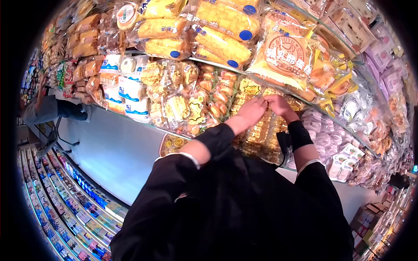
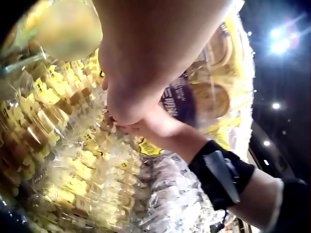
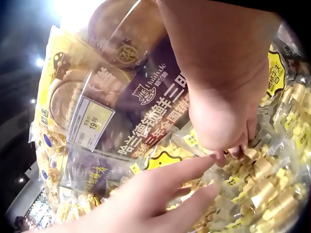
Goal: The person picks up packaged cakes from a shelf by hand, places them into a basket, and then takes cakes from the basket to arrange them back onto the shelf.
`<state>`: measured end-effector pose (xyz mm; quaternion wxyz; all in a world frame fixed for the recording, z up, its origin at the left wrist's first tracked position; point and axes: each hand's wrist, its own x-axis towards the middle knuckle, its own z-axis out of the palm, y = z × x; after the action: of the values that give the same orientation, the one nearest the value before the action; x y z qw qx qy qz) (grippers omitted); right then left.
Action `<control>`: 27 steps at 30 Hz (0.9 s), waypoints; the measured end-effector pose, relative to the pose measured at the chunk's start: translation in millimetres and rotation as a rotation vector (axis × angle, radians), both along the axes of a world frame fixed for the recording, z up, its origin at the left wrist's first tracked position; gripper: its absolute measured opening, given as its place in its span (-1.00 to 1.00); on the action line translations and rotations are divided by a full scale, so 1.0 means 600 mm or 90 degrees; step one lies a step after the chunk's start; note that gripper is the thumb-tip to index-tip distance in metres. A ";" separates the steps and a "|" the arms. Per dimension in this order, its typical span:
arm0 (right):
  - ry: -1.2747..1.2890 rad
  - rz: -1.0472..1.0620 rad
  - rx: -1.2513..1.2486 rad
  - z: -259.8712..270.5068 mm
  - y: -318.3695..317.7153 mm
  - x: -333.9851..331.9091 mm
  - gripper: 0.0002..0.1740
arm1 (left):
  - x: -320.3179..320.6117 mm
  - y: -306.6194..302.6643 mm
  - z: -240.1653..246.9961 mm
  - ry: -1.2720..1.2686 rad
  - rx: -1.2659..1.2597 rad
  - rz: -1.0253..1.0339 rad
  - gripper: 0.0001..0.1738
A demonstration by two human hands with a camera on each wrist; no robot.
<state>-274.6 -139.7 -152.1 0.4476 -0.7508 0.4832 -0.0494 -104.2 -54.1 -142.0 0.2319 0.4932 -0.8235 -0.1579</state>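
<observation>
My left hand (image 1: 253, 114) and right hand (image 1: 278, 105) meet over clear packets of golden wafer-like pastries (image 1: 260, 130) on the lower shelf. In the right wrist view, the left hand (image 3: 155, 194) reaches in from below, index finger and thumb nearly straight with a gap between them. Its fingertips come right up to the right hand's (image 3: 218, 116) fingers, which curl down onto a clear pastry packet (image 3: 260, 170). Left wrist view: the left hand (image 2: 136, 92) covers most of the contact, and the right hand (image 2: 163, 128) shows just behind it.
A glass shelf edge (image 1: 283, 87) runs above my hands, under large bagged cakes (image 1: 285, 52). Purple-tinted packets (image 1: 320, 135) lie to the right, white-and-blue bags (image 1: 133, 98) to the left. A price tag (image 3: 91, 124) hangs before a purple sign. Another person (image 1: 54, 108) stands far left.
</observation>
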 end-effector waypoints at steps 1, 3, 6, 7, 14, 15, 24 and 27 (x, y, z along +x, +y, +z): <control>0.003 0.014 0.043 0.009 0.004 0.006 -0.71 | -0.010 -0.005 -0.006 0.003 -0.004 0.003 -0.63; 0.009 0.094 0.043 0.040 0.020 0.002 -0.43 | -0.024 -0.019 -0.014 -0.211 0.045 0.016 -0.62; -0.041 0.022 -0.037 0.064 0.052 0.000 -0.38 | -0.043 -0.027 -0.021 -0.328 0.036 0.036 -0.63; -0.034 0.030 -0.034 0.070 0.051 0.001 -0.38 | -0.051 -0.025 -0.025 -0.375 0.031 0.047 -0.64; -0.103 0.017 0.003 0.004 0.006 -0.039 -0.60 | -0.072 -0.027 -0.038 -0.364 0.012 0.060 -0.66; -0.100 0.022 0.006 -0.019 -0.007 -0.047 -0.60 | -0.074 -0.027 -0.043 -0.335 0.018 0.036 -0.66; -0.124 -0.141 0.155 -0.048 -0.018 -0.057 -0.64 | -0.087 -0.001 -0.080 -0.313 -0.053 0.105 -0.42; -0.114 -0.110 0.157 -0.038 -0.013 -0.049 -0.52 | -0.087 -0.004 -0.063 -0.312 0.050 0.097 -0.34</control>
<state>-303.9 -147.3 -174.7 0.5715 -0.6386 0.5065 -0.0950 -156.6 -56.8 -179.6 0.0170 0.5858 -0.8089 -0.0477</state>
